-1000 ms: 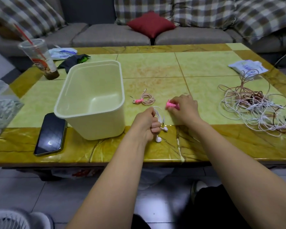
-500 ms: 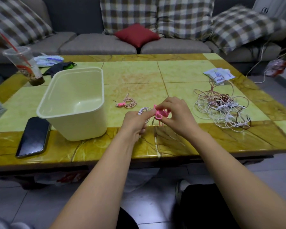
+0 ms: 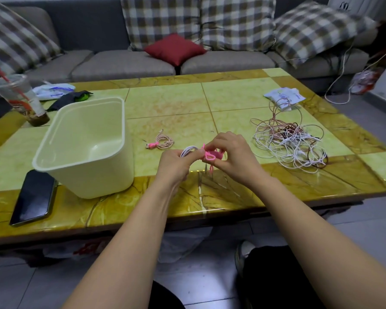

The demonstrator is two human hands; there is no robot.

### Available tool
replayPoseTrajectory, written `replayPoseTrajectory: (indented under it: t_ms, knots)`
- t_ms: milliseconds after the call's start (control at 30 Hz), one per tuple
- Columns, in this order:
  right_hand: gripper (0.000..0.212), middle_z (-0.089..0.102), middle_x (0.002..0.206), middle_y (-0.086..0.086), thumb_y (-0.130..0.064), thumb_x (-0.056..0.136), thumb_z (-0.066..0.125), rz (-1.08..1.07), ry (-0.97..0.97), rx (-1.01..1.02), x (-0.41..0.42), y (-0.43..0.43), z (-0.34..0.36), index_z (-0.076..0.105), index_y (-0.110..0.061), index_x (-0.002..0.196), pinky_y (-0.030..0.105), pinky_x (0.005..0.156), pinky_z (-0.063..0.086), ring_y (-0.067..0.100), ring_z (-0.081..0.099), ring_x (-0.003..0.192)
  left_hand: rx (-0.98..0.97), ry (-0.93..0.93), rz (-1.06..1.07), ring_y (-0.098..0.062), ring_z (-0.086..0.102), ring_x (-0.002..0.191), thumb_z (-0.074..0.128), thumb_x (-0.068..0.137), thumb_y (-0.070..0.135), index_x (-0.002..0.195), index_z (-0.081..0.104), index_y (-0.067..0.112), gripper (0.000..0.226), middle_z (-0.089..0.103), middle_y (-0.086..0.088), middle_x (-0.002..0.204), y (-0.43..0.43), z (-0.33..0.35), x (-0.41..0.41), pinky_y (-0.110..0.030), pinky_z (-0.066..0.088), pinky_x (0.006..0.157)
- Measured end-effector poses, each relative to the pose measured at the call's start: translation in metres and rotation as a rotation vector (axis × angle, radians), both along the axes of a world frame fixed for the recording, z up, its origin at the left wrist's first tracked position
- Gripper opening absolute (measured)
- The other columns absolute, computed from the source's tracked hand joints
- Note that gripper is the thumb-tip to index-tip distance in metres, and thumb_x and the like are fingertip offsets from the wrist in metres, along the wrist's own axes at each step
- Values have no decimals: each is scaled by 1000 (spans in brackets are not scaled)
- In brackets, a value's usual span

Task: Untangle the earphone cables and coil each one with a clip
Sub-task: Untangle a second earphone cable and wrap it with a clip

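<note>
White earphone coil (image 3: 188, 150) held in left hand (image 3: 173, 166), right hand (image 3: 233, 156) pinching pink clip (image 3: 212, 155).

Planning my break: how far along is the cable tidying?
Done: one pink cable lies coiled and clipped on the table. In hand: the left hand holds a white coil while the right hand works a pink clip at it. Left: the tangled pile.

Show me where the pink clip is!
Head view: the right hand pinches the pink clip above the table's front edge, beside the white cable coil in the left hand.
</note>
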State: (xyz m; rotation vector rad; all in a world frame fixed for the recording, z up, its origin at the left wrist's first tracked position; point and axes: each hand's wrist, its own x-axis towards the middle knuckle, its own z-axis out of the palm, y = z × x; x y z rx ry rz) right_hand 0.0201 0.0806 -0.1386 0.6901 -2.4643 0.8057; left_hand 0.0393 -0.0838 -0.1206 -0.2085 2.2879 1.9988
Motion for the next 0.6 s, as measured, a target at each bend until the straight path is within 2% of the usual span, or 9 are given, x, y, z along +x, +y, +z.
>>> replayPoseTrajectory:
  t_ms: [167,300,433,533,600]
  knots:
    - [25,61,84,-7,-41,81,68,2,5,4,2,1,0,74,-21,93,30,70,26,6,41,79,-65,82,-34,-16,24,53,73,83,27,59,53,13,34,27,-4,56,2,-3,0,-32,18,55]
    - [23,58,84,-10,-40,82,68,20,-13,-27,2,2,0,74,-22,95,30,71,26,7,43,78,-63,98,-68,-22,34,69,71,85,29,70,64,9,26,34,-10,70,0,-2,1,-36,25,65]
    - [28,55,84,-15,-46,83,65,52,-45,-76,2,2,-1,74,-23,96,35,71,36,6,44,77,-29,90,-80,-18,25,55,71,86,26,57,60,17,33,29,-5,59,-3,-4,0,-33,19,57]
    - [25,57,85,-14,-42,83,67,58,-68,-112,1,2,-1,74,-23,97,38,73,41,6,46,78,-4,52,-82,-16,27,52,69,88,26,70,62,10,26,30,-3,54,-4,-3,-1,-29,24,53]
    - [24,59,86,-11,-41,84,68,70,-90,-160,3,3,2,74,-23,98,32,75,42,8,49,79,37,21,-82,-14,30,50,69,89,26,73,62,8,25,34,1,50,-5,-2,-2,-27,29,52]
